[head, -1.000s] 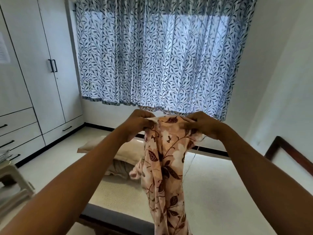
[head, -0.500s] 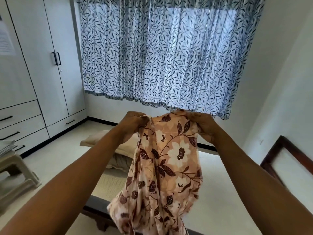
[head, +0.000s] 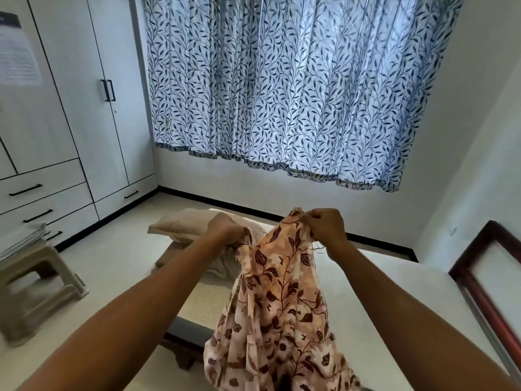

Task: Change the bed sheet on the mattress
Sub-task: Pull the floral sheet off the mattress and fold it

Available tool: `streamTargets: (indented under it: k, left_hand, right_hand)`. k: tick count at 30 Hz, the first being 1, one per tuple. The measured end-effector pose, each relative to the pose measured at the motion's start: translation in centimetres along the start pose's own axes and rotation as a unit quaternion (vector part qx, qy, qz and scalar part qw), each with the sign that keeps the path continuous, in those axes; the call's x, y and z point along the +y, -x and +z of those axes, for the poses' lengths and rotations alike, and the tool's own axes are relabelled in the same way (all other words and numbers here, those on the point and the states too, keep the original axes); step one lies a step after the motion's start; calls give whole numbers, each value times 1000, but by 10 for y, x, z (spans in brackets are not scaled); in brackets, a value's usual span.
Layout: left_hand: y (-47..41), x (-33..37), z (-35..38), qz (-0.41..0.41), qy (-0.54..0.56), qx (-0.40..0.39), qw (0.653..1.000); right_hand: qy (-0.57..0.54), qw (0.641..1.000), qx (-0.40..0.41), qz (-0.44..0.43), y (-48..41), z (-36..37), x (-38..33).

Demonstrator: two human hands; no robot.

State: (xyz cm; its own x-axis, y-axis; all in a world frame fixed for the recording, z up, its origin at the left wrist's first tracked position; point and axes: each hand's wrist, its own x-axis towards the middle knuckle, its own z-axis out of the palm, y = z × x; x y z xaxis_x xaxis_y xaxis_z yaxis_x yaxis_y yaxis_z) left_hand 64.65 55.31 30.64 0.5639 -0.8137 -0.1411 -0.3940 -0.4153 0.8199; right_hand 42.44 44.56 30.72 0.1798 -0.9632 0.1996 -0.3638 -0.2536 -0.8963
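Both arms reach out at centre frame, and the left hand is clenched around a bunched edge of the floral bed sheet; the right hand, a touch higher, pinches the sheet's top corner between closed fingers; the peach cloth with its brown leaves hangs down from the two grips in loose folds to the bottom edge of the frame, over the bare white mattress at lower right; a beige pillow lies just behind the left hand, at the far end of the bed; at right of frame, a dark wooden frame runs beside the mattress; upper left, the white wardrobe stands with doors and drawers all shut, contents hidden; a plastic stool at left carries a stack of papers; the leaf-print curtain fills the top centre.
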Motion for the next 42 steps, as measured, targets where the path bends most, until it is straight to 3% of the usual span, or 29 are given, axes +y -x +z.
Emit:
streamTargets:
  k: [6,11,15,20,26,28,33,37,42]
  left_hand:
    - [1,-5,9,-29,-24,-47,998]
    - [15,10,7,-110,78,-218,967]
    - [41,26,0,-123,148,-297,935]
    - [51,29,7,-133,177,-308,925]
    - [57,25,9,-134,196,-289,927]
    - [56,25,10,-131,202,-290,926]
    - [53,32,20,-115,216,-281,928]
    - [45,39,24,-99,249,-258,928]
    - [35,61,21,-42,263,-339,902]
  right_hand:
    - [-29,999,-14,-12,13,19,12]
    - [-127,988,-90,14,31,20,2]
    - [-127,981,-145,-3,41,27,-2]
    - [-67,989,-123,-43,41,38,0]
    - [54,965,-164,-200,50,33,16]
    - [47,956,-151,-246,54,32,19]
    - [1,963,-81,-255,58,32,17]
    - [-2,951,-89,-296,63,28,15]
    - [-18,956,-16,-293,48,12,4]
